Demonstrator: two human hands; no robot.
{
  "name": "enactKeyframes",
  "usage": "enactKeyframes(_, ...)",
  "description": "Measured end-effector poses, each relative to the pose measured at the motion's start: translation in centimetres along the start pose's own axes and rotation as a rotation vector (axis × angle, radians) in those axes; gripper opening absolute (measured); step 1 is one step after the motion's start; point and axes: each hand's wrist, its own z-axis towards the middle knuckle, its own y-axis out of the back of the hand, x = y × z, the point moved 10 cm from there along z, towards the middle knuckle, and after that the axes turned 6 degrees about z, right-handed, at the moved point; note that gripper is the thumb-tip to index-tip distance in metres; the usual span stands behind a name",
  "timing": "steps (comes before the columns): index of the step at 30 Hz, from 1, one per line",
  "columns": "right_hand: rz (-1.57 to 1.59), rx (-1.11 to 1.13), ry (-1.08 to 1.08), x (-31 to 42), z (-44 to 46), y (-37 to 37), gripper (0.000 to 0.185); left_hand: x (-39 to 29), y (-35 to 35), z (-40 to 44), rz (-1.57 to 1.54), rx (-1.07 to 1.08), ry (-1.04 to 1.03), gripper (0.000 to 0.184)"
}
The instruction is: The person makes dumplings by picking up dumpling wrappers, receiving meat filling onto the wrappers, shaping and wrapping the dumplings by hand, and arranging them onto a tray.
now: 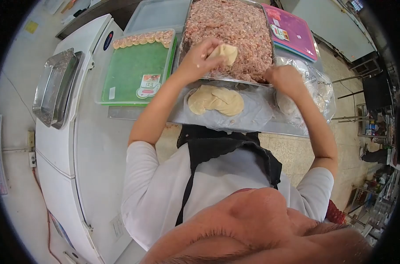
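My left hand (200,60) holds a thin, pale dough wrapper (228,53), cupped in its fingers over the near part of a metal tray (235,80). Raw minced meat filling (230,26) fills most of that tray. At the tray's near right corner is my right hand (287,79), fingers closed and reaching down to the filling; what they grip, if anything, is hidden. Below the tray, overlapping flat dough wrappers (215,101) lie on clear plastic sheeting (257,112). Beside my right wrist sits a clear plastic bag (318,90) with pale contents and handwriting on it.
On the left, a green-based plastic container (129,72) has a row of filled dumplings (142,39) along its far edge. A pink lid (294,33) lies right of the meat. Foil trays (54,88) rest on a white fridge (94,145) at left.
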Motion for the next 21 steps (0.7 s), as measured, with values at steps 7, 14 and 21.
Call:
enactKeyframes(7,0.151,0.066,-0.223,1.0,-0.7,-1.3,0.044,0.5,-0.1,6.6,0.285,0.177,-0.048,0.035)
enactKeyframes(14,0.502,0.046,-0.265,-2.4,-1.2,-2.8,0.039,0.9,2.1,7.9,0.689,0.032,-0.303,0.033)
enactKeyframes(21,0.567,0.101,-0.302,-0.6,0.0,-1.4,0.04,5.1,5.2,7.7,0.426,-0.081,-0.252,0.039)
